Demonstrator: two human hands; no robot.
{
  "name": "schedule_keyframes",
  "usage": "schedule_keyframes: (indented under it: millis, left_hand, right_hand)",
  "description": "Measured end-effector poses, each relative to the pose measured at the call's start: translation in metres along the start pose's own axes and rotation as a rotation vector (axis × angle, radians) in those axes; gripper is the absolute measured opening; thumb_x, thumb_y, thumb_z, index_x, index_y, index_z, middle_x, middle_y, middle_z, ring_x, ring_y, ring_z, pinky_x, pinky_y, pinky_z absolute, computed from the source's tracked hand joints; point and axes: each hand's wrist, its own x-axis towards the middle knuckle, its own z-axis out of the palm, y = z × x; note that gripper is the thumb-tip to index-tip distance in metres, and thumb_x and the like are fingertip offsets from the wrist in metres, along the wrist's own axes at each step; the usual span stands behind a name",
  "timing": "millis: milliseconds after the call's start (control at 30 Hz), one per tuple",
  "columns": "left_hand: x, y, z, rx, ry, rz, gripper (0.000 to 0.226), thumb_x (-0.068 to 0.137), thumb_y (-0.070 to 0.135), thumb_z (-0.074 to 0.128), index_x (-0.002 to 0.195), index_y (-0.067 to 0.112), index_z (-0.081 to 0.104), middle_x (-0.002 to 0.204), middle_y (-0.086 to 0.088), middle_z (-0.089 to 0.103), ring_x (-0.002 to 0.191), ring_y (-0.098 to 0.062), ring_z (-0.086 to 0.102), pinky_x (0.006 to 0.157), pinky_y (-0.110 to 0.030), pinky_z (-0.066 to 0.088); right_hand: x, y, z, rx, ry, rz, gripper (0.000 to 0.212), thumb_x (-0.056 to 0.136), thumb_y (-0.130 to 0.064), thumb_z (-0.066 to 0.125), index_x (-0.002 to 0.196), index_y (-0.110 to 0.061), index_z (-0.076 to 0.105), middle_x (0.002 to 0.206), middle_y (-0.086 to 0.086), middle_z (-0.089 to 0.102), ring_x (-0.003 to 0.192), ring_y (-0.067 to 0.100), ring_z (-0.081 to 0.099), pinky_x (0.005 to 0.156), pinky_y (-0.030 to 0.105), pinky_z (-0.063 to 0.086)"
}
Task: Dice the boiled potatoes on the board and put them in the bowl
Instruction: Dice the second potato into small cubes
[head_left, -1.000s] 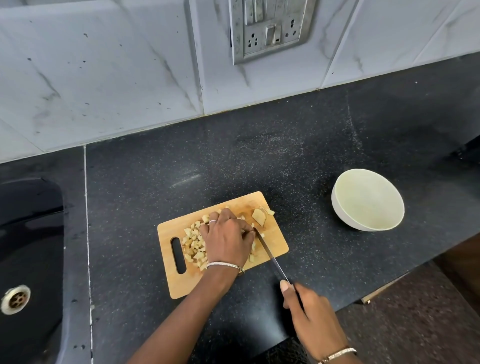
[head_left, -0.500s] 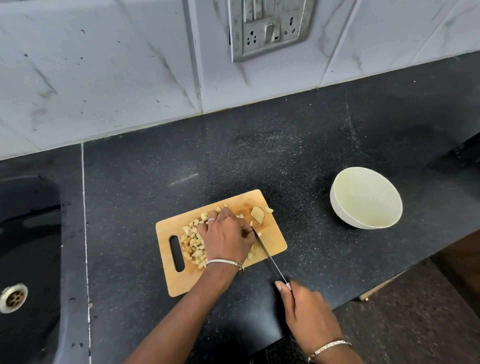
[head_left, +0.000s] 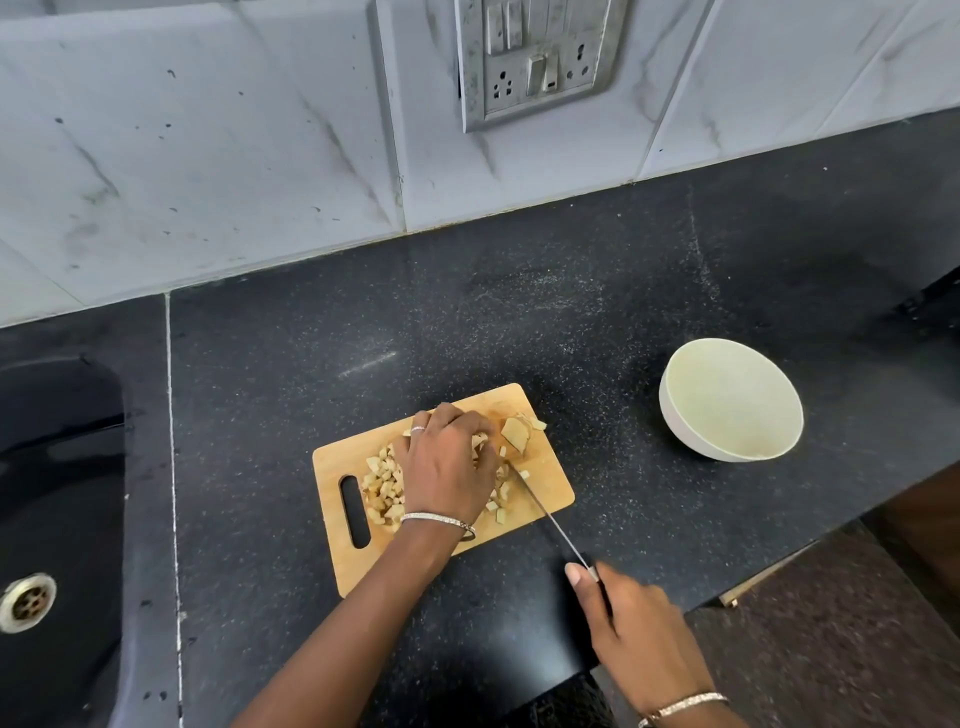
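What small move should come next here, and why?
Probably the right hand presses the knife down through the potato held under the left hand: the blade lies beside it, a larger chunk lies uncut, and the bowl is empty.

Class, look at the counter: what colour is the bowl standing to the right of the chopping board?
Pale cream, the bowl; only the head view shows it.
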Motion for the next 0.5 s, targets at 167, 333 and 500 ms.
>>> schedule_keyframes:
  millis: [167, 333, 500]
  left_hand:
    - [0.016, 0.013, 0.004, -0.041, -0.065, 0.08, 0.037, 0.08, 0.054, 0.065, 0.113, 0.039, 0.06, 0.104, 0.017, 0.062, 0.103, -0.012, 0.051, 0.084, -0.036, 0.032]
    - [0.022, 0.023, 0.016, 0.075, -0.076, 0.157, 0.038, 0.08, 0.052, 0.066, 0.113, 0.035, 0.058, 0.111, 0.011, 0.064, 0.106, -0.016, 0.055, 0.089, -0.036, 0.031]
    - [0.023, 0.019, 0.021, 0.0, -0.061, 0.166, 0.025, 0.081, 0.041, 0.067, 0.102, 0.03, 0.057, 0.09, 0.011, 0.063, 0.086, -0.014, 0.06, 0.091, -0.033, 0.029]
  right_hand:
    - [-0.007, -0.008, 0.007, 0.035, -0.009, -0.009, 0.054, 0.089, -0.072, 0.009, 0.083, -0.028, 0.039, 0.072, -0.002, 0.059, 0.079, 0.018, 0.06, 0.071, 0.036, 0.048]
    - [-0.014, -0.006, 0.004, 0.059, 0.003, 0.056, 0.051, 0.082, -0.08, 0.005, 0.085, -0.037, 0.032, 0.079, 0.001, 0.061, 0.086, 0.025, 0.063, 0.073, 0.039, 0.051]
    - [-0.02, -0.004, -0.007, 0.076, -0.005, 0.135, 0.041, 0.086, -0.076, 0.018, 0.086, -0.038, 0.034, 0.085, 0.0, 0.062, 0.092, 0.026, 0.063, 0.079, 0.038, 0.051]
